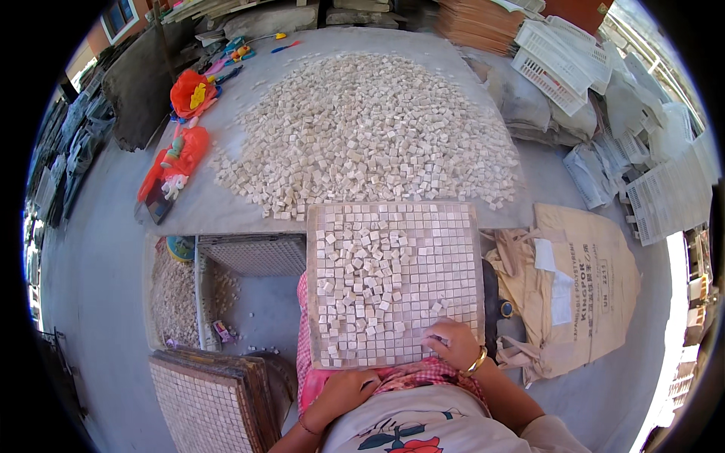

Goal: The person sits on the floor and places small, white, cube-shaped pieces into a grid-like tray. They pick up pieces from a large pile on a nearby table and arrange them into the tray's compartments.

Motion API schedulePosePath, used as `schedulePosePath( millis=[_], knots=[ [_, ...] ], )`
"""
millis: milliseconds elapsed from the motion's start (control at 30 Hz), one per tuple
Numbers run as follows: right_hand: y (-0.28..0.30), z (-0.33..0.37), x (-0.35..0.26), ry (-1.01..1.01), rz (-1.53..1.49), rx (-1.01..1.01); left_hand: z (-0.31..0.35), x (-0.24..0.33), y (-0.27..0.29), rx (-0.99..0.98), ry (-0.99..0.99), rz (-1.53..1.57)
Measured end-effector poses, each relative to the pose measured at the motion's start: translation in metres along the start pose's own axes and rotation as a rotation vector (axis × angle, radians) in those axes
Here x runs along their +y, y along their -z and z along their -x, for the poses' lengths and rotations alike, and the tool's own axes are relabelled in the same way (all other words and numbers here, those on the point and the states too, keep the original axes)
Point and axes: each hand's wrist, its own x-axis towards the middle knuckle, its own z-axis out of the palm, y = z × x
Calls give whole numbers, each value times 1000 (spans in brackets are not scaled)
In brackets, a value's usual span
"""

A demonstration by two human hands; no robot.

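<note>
On my lap lies a square wooden tray (473,226) with a grid of pale stone mosaic tiles (445,264). Its right side and top rows hold tiles set flat in the grid; loose tiles (362,260) are heaped over its left half. My right hand (455,342), with a gold bracelet at the wrist, is at the tray's lower right. Its fingers are bent down onto the tiles, thumb close to the fingertips; whatever is between them is hidden. Below the lower edge, my left hand (351,392) rests flat on the pink checked cloth (408,376), holding nothing.
Beyond the tray, a large pile of tiles (377,136) covers a grey table. Stacked tile trays (200,400) stand at lower left, beside a bin of chips (174,294). A beige sack (593,294) lies right. White crates (559,64) and red bags (177,151) sit farther off.
</note>
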Motion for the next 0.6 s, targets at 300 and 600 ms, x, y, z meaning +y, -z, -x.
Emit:
schedulePosePath(
  millis=[300,600],
  knots=[
    [-11,55,-7,-107,54,-331,0,27,5,-53,-116,-260],
    [-2,90,1,-244,-150,-22,-5,14,1,-67,-111,-133]
  ],
)
